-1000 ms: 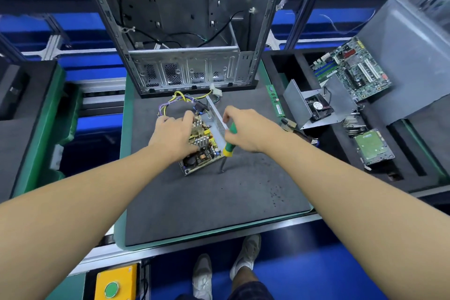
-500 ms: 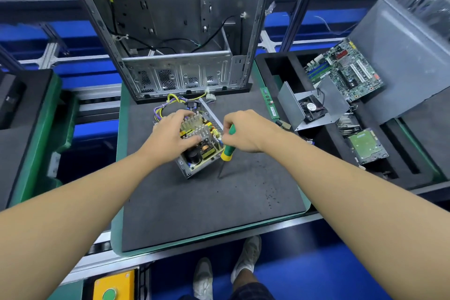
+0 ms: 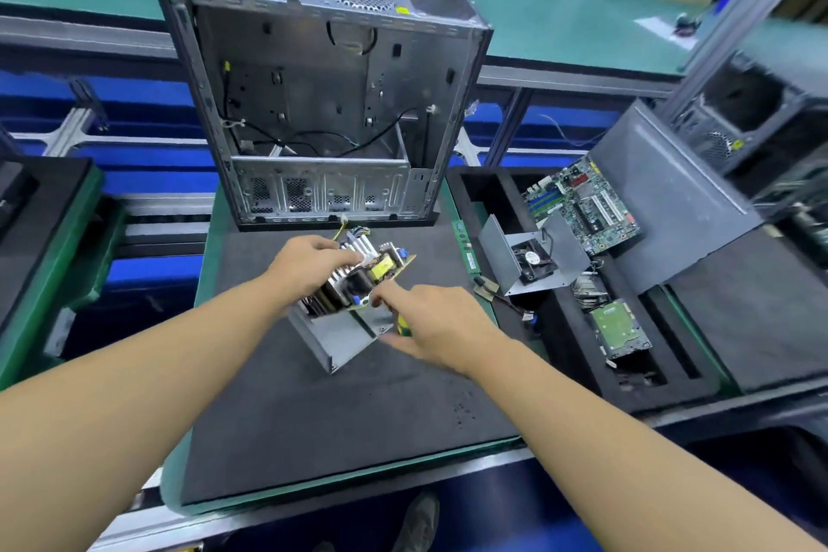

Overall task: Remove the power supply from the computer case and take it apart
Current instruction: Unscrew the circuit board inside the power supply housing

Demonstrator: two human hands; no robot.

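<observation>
The open, gutted computer case (image 3: pixel 322 112) stands upright at the back of the black foam mat (image 3: pixel 340 417). In front of it, my left hand (image 3: pixel 309 269) grips the power supply's circuit board (image 3: pixel 363 278), tilted up out of its grey metal shell (image 3: pixel 345 336), which rests on the mat. My right hand (image 3: pixel 434 323) holds a green and yellow screwdriver (image 3: pixel 402 324) in the palm, forefinger stretched out to the board's near edge. Yellow and white wires (image 3: pixel 354 233) trail from the board toward the case.
A black foam tray on the right holds a motherboard (image 3: pixel 582 202), a grey cover with a small fan (image 3: pixel 531 260), a hard drive (image 3: pixel 620 329) and a memory stick (image 3: pixel 466 244). A grey side panel (image 3: pixel 672 202) leans there. My shoes show below the table edge.
My left hand has lifted the circuit board up and tilted it out of the metal shell. My right hand moved from the screwdriver's working position to the board's edge. The camera view rose.
</observation>
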